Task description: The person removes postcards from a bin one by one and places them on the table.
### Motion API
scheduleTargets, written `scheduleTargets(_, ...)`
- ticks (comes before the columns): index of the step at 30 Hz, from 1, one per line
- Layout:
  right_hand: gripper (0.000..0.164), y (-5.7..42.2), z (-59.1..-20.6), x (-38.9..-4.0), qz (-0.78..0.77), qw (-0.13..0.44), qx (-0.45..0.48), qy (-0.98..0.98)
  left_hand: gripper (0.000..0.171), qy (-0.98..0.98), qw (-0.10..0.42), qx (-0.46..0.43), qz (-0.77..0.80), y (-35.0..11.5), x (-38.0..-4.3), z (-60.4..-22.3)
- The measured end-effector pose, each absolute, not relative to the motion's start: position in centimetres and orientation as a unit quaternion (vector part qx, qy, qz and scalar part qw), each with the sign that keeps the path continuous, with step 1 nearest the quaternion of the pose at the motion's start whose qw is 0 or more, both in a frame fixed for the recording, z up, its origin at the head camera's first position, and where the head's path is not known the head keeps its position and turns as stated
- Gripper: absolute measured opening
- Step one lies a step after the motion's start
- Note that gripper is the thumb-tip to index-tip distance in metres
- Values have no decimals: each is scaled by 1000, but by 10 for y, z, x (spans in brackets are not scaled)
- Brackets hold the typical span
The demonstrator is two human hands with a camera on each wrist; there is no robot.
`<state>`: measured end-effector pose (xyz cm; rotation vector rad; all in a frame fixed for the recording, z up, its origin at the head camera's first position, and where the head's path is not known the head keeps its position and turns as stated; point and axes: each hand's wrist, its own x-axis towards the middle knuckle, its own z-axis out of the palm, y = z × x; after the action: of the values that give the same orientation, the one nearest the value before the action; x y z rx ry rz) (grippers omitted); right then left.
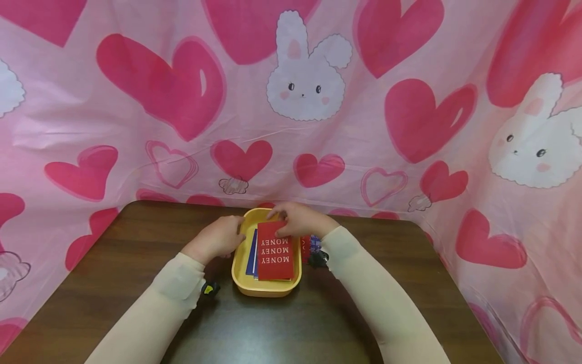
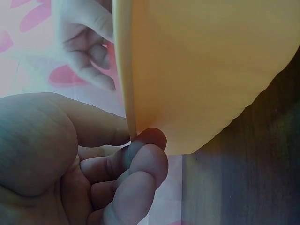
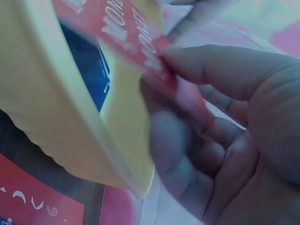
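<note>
A yellow plastic basket (image 1: 266, 291) stands on the table, its side filling much of the left wrist view. My left hand (image 1: 221, 237) is at its left rim; up close, the thumb and fingertips (image 2: 140, 140) pinch the edge. From the right, my right hand (image 1: 300, 222) reaches over the far end of the basket. Its thumb and fingers grip the end of a red envelope (image 1: 275, 270) printed with MONEY in white, which slants upward in the right wrist view. Under the red envelope, blue cards or envelopes (image 1: 251, 260) lie in the basket.
Beside the basket's right wall lies another red printed piece (image 3: 37, 197), with a blue patterned item (image 1: 314, 243) near it, partly hidden by my right wrist. Behind the brown wooden table (image 1: 254, 333) hangs a pink curtain (image 1: 254, 126) with hearts and rabbits.
</note>
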<state>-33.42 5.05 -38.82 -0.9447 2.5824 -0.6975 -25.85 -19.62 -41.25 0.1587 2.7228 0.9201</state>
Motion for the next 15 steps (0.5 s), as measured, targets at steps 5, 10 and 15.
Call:
scheduleTargets(5, 37, 64, -388, -335, -299, 130, -304, 895, 60, 938, 130, 53, 317, -195, -259, -412)
scheduleTargets(10, 36, 75, -392, -335, -333, 114, -273, 896, 60, 937, 131, 50, 319, -195, -259, -412)
scheduleTargets(15, 39, 88, -395, -334, -385, 111, -234, 886, 60, 937, 130, 50, 320, -195, -259, -413)
